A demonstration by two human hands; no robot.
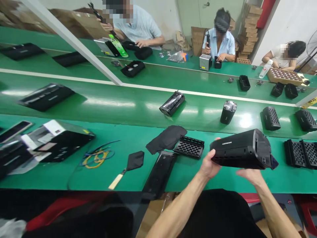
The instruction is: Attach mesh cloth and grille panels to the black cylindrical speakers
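Observation:
Over the front bench I hold a long black speaker housing (235, 148), tilted, with small white lettering on its side. My left hand (210, 165) grips its left end, thumb on the near side. At the right end, my right hand (251, 175) is against the underside, most of its fingers hidden behind the housing. To the left lie a perforated black grille (190, 147), a stack of thin black sheets (167, 138) and a long flat black panel (160, 172). A smaller black piece (135, 160) with a pale strip is farther left.
Along the green conveyor (119, 102) stand several black housings, one of them upright (228, 112). More grilles (300, 153) lie at the right. Coiled wires (97, 157) and a black-and-white box (64, 140) are on the left. A slanting white post (74, 39) crosses the view. Co-workers sit opposite.

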